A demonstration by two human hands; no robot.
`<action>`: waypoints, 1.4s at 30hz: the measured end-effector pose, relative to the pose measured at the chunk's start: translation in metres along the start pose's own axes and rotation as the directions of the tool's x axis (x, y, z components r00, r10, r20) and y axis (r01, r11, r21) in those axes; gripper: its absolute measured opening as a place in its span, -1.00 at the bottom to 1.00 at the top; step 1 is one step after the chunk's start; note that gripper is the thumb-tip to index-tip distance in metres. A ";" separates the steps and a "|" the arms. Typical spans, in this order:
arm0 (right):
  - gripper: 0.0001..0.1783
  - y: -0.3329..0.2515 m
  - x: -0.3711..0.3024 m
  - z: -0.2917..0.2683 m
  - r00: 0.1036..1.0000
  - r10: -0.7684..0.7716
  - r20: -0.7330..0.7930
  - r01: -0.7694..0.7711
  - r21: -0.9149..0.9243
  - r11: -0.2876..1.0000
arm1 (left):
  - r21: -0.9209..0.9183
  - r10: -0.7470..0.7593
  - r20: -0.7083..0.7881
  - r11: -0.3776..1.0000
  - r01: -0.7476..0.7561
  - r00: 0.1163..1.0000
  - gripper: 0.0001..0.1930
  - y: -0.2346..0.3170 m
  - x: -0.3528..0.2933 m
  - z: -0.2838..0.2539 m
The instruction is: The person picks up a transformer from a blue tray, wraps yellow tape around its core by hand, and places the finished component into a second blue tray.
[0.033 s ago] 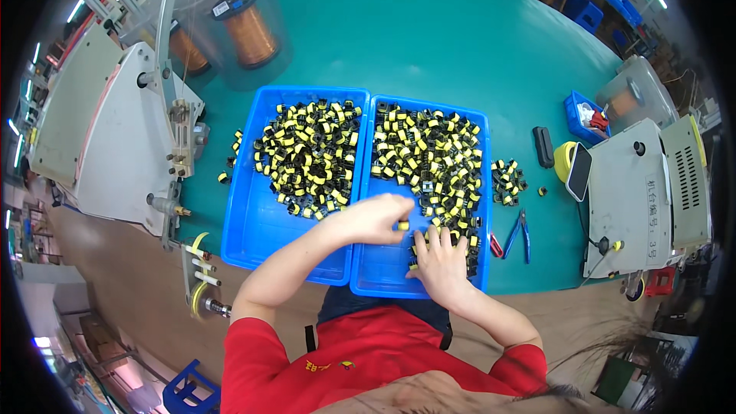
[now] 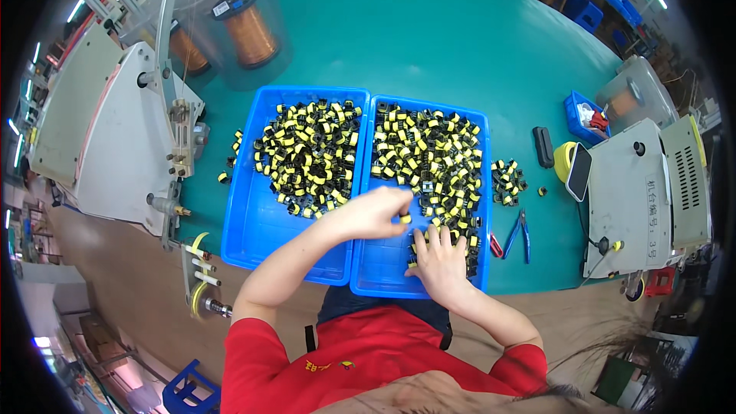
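My left hand is over the inner half of the right blue bin. Its fingers are closed on a small black coil bobbin with yellow tape, partly covered by the fingers and slightly blurred. My right hand lies in the same bin, palm down, with fingers apart on the bobbins at its near right side. Many similar yellow-and-black bobbins fill the far and right parts of this bin. The left blue bin touches it and holds another heap of bobbins.
Loose bobbins lie right of the bins, near blue-handled pliers and a red cutter. White machines stand left and right on the green table. Copper wire spools sit at the far left.
My left hand has shifted very slightly up and to the right with the bobbin. My right hand has stayed in place.
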State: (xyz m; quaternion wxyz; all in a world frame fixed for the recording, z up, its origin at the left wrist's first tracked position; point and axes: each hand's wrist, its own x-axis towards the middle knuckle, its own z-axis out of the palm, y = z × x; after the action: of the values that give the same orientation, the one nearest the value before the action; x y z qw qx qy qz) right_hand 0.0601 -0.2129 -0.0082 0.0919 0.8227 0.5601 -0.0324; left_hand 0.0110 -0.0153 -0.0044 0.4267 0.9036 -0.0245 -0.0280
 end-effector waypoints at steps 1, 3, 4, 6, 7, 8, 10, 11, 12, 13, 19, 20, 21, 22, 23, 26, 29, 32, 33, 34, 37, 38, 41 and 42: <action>-0.11 -0.001 0.002 0.003 1.000 -0.001 -0.001 0.001 -0.001 1.000 | -0.018 0.053 -0.131 0.998 -0.056 0.990 -0.73 -0.001 0.001 -0.004; -0.17 -0.005 0.004 0.009 0.993 0.067 -0.098 -0.066 0.014 0.998 | -0.203 -0.111 -0.308 0.978 0.048 0.945 -0.71 0.007 0.004 -0.012; -0.17 -0.007 0.006 0.012 0.993 0.066 -0.100 -0.065 0.012 0.998 | -0.418 -0.244 -0.368 0.906 0.075 0.897 -0.67 0.007 0.006 -0.011; -0.17 -0.012 0.009 0.016 0.979 0.116 -0.166 -0.128 -0.064 0.990 | -0.556 -0.298 -0.371 0.830 0.047 0.880 -0.60 -0.001 0.008 -0.014; -0.17 -0.016 0.010 0.015 0.979 0.113 -0.169 -0.126 -0.065 0.990 | -0.636 -0.303 -0.363 0.771 0.003 0.881 -0.58 -0.006 0.009 -0.014; -0.17 -0.019 0.012 0.014 0.978 0.123 -0.166 -0.139 -0.088 0.986 | -0.719 -0.307 -0.342 0.694 -0.037 0.888 -0.61 -0.009 0.006 -0.014; -0.14 -0.022 0.012 0.009 0.986 0.107 -0.127 -0.120 -0.103 0.987 | -0.756 -0.324 -0.326 0.653 -0.039 0.888 -0.62 -0.008 0.007 -0.012; -0.14 -0.021 0.011 0.003 0.986 0.106 -0.128 -0.120 -0.106 0.987 | -0.791 -0.342 -0.307 0.611 -0.038 0.888 -0.63 -0.008 0.007 -0.012; -0.12 -0.018 0.010 -0.004 0.994 0.062 -0.093 -0.065 -0.027 0.998 | -0.775 -0.342 -0.312 0.631 -0.029 0.886 -0.65 -0.007 0.007 -0.012; -0.09 -0.015 0.008 -0.011 0.998 0.012 -0.060 -0.008 0.055 0.998 | -0.776 -0.346 -0.317 0.631 -0.031 0.883 -0.65 -0.007 0.006 -0.011; -0.06 -0.009 0.000 -0.006 0.964 0.215 0.157 -0.201 -0.097 0.975 | -0.751 -0.372 -0.389 0.658 -0.057 0.843 -0.67 -0.006 0.008 -0.004; -0.10 -0.010 0.000 0.001 0.975 0.194 0.108 -0.182 -0.107 0.977 | -0.715 -0.368 -0.398 0.699 -0.032 0.840 -0.67 -0.008 0.010 -0.003; -0.14 -0.011 0.000 0.003 0.984 0.171 0.060 -0.163 -0.118 0.980 | -0.716 -0.370 -0.398 0.698 -0.032 0.839 -0.67 -0.008 0.011 -0.002; -0.23 -0.012 0.000 0.003 0.986 0.158 0.042 -0.156 -0.064 0.986 | -0.646 -0.337 -0.445 0.762 -0.037 0.829 -0.67 -0.008 0.011 -0.001; -0.23 -0.013 0.001 0.003 0.987 0.158 0.042 -0.155 -0.064 0.986 | -0.572 -0.300 -0.489 0.820 -0.041 0.819 -0.67 -0.007 0.011 0.000; -0.27 -0.013 0.004 0.006 0.987 0.152 0.055 -0.153 0.022 0.988 | -0.535 -0.280 -0.537 0.842 -0.065 0.796 -0.68 0.005 0.011 -0.002; -0.51 -0.018 0.005 0.006 0.992 0.100 -0.072 -0.099 0.017 0.995 | -0.544 -0.290 -0.543 0.836 -0.067 0.788 -0.68 0.007 0.010 -0.003; -0.52 -0.025 0.008 0.007 0.990 0.066 -0.124 -0.058 0.068 0.996 | -0.530 -0.281 -0.550 0.845 -0.068 0.787 -0.68 0.006 0.010 -0.004; -0.52 -0.026 0.009 0.006 0.990 0.073 -0.123 -0.065 0.067 0.996 | -0.516 -0.279 -0.558 0.854 -0.064 0.782 -0.68 0.005 0.010 -0.003; -0.51 -0.028 0.012 0.006 0.989 0.058 -0.138 -0.044 0.106 0.993 | -0.535 -0.289 -0.550 0.842 -0.065 0.784 -0.67 0.004 0.011 -0.003; -0.47 -0.025 0.017 0.007 0.988 0.024 -0.150 -0.005 0.132 0.991 | -0.518 -0.273 -0.557 0.853 -0.071 0.785 -0.67 0.005 0.012 -0.001; -0.46 -0.023 0.019 0.007 0.986 0.007 -0.169 0.026 0.195 0.980 | -0.512 -0.274 -0.549 0.857 -0.059 0.790 -0.67 0.004 0.012 -0.001; -0.42 -0.016 0.029 0.004 0.989 0.000 -0.146 0.043 0.294 0.955 | -0.503 -0.274 -0.556 0.863 -0.055 0.785 -0.67 0.005 0.012 -0.001; -0.39 -0.012 0.031 0.002 0.986 -0.017 -0.166 0.075 0.352 0.933 | -0.501 -0.271 -0.559 0.863 -0.059 0.783 -0.66 0.003 0.012 -0.001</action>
State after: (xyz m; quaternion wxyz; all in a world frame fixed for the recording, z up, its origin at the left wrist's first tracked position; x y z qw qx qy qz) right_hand 0.0603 -0.1809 -0.0167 -0.1052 0.8122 0.5696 -0.0694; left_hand 0.0227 -0.0172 -0.0023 0.6244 0.7235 0.1760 0.2362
